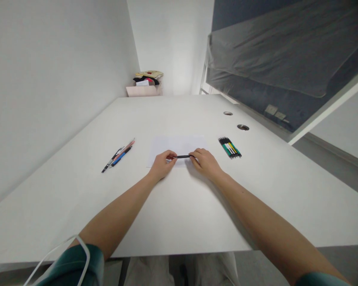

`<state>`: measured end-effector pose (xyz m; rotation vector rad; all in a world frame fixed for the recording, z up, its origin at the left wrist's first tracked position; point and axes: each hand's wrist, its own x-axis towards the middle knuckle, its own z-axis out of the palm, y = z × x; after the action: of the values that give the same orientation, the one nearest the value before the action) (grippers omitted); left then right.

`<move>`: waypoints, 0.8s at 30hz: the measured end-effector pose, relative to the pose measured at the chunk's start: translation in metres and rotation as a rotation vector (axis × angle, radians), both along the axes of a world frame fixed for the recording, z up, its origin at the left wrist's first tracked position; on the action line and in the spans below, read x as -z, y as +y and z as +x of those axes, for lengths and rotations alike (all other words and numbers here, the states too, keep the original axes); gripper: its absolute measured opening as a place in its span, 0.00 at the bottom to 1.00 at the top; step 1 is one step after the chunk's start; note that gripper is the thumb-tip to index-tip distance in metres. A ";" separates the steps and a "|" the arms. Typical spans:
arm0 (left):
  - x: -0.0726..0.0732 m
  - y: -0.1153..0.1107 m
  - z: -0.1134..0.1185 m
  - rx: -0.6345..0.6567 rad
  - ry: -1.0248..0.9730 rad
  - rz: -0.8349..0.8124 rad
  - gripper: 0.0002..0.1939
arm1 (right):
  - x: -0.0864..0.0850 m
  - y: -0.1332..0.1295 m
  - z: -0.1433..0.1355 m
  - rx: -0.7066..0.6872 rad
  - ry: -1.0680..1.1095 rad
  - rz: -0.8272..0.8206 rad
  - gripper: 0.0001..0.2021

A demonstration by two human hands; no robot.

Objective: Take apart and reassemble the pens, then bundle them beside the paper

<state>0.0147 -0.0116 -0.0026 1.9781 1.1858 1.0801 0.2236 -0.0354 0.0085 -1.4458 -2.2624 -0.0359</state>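
A slim black pen [183, 156] lies level between my two hands, above a sheet of white paper [179, 142]. My left hand [164, 163] pinches its left end between thumb and fingers. At the other end, my right hand [205, 162] grips it the same way. The fingers cover both tips of the pen, so I cannot tell which end is which.
Several pens and pencils [119, 155] lie loosely together on the left of the white table [179, 214]. To the right is a neat row of pens [229, 148] with green, white and yellow parts. Beyond them are two round cable holes [243, 127]. A filled box [144, 91] stands past the far edge.
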 end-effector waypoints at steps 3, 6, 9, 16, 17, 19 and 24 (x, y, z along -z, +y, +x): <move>0.000 0.000 0.001 -0.006 -0.007 -0.011 0.05 | -0.002 -0.001 -0.002 0.033 0.025 -0.059 0.13; 0.000 0.000 0.001 -0.011 -0.011 -0.025 0.05 | -0.003 -0.001 -0.002 0.090 0.029 -0.129 0.13; 0.000 -0.001 0.001 0.001 -0.006 -0.022 0.05 | -0.003 -0.001 -0.001 0.102 0.027 -0.149 0.09; 0.001 0.000 0.000 0.003 0.006 -0.005 0.05 | -0.003 -0.002 0.000 0.004 0.028 -0.068 0.10; 0.001 0.000 0.000 0.001 0.006 -0.002 0.05 | -0.003 -0.003 0.000 0.002 0.026 -0.070 0.11; 0.001 0.000 0.000 0.004 0.012 0.002 0.05 | -0.002 -0.003 -0.001 0.009 0.034 -0.083 0.11; 0.000 0.000 0.000 0.013 0.032 0.006 0.05 | -0.001 -0.002 -0.001 0.068 0.061 -0.146 0.14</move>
<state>0.0145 -0.0119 -0.0031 2.0122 1.1861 1.0501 0.2222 -0.0378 0.0090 -1.5765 -2.2053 0.1537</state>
